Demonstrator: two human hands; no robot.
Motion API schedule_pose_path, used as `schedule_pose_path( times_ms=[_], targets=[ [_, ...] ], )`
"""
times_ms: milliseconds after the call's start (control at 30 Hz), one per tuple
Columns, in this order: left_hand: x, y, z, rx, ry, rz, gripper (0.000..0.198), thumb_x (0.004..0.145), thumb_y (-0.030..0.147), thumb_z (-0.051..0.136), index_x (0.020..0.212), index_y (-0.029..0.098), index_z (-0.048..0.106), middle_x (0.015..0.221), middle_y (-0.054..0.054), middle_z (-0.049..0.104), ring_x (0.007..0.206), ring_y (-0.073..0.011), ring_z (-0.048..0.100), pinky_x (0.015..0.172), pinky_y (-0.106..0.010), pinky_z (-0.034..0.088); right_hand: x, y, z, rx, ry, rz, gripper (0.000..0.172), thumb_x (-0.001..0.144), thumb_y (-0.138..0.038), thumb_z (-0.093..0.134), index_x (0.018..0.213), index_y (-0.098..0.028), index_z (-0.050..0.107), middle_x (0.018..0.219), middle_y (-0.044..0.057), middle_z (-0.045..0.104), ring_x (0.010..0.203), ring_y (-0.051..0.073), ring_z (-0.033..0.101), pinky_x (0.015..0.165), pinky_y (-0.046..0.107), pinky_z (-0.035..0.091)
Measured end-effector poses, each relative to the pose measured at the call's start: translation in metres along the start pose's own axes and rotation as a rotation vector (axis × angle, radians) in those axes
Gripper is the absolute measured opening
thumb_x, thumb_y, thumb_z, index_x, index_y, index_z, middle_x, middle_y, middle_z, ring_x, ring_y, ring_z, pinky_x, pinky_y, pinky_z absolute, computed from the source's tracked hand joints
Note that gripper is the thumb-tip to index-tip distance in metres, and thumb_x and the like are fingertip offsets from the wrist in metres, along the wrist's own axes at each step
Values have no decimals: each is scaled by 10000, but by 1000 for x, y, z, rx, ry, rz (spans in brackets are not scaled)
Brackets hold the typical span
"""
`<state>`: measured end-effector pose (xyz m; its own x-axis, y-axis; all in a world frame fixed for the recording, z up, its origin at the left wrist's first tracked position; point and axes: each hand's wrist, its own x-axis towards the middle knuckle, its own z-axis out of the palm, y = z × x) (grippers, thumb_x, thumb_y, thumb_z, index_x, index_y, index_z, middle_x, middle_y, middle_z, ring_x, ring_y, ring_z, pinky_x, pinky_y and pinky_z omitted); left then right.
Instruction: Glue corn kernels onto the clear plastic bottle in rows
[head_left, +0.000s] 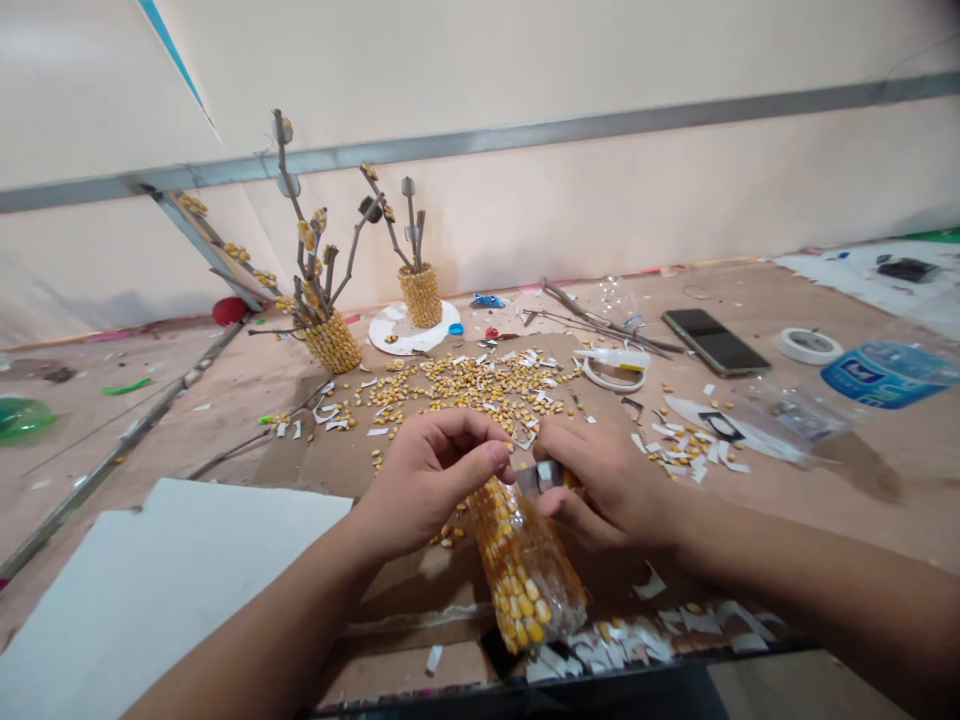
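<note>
Likely covering container [556,572] with kernels [517,605] | left hand [435,475] pinches kernel [508,447], right hand [606,482] grips metal tool [549,476] | next wants careful seating

Head-worn view, forward and down, seemingly near the table [210,420]

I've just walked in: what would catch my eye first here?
Probably the clear cylinder partly coated in yellow kernels, front and center, with the left hand and right hand at its far end. Beyond, loose kernels lie strewn over cardboard. Toward the back left, branches rise from kernel-covered pots.
</note>
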<state>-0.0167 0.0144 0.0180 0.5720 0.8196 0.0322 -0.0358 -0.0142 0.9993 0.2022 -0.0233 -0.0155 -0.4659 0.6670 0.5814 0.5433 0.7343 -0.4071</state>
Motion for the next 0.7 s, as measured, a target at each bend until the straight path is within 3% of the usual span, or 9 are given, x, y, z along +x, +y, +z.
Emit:
schedule_pose_path(
  times_ms=[367,700],
  targets=[
    [-3,-7,2,-101,-25,22,264,856,384,869,828,138,777,742,-45,770,663,-122,697,661,-221,577,-1,1,0,43,-77,38,560,1101,-651,293,808,-214,485,713,-6,493,608,142,426,569,288,259],
    [-6,-5,3,98,0,91,278,899,419,810,850,149,770,785,-66,782,693,-149,695,649,-241,559,-1,0,1,65,-87,42,542,1101,-649,306,820,-218,480,714,-7,503,608,141,425,575,291,254]
  ],
)
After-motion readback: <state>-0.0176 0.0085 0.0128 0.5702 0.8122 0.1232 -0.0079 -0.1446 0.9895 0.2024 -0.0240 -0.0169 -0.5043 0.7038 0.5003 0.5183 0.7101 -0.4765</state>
